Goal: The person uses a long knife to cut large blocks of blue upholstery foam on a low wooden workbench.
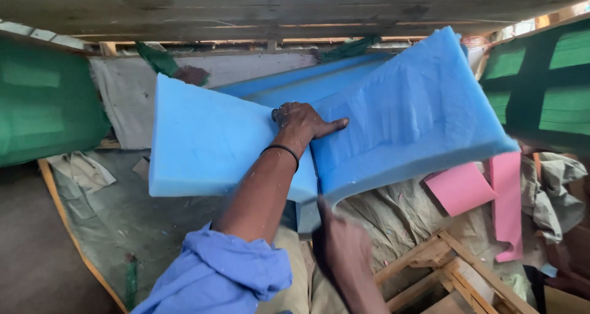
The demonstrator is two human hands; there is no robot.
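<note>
A thick blue foam slab [209,142] stands on edge in front of me, with a second blue foam slab [418,117] leaning beside it on the right. My left hand [301,122], a black band at its wrist and a blue sleeve rolled up at the elbow, rests at the seam where the two slabs meet, fingers curled into the gap and thumb pointing right. Lower down, my right hand [341,243] reaches up to the bottom edge of the right slab and grips it from below.
Two pink foam pieces [460,188] lie on the cloth-covered ground [153,222] to the right. A wooden frame [442,277] sits at lower right. Green padded cushions stand at the left [43,105] and right [541,86]. A wooden beam [295,7] runs overhead.
</note>
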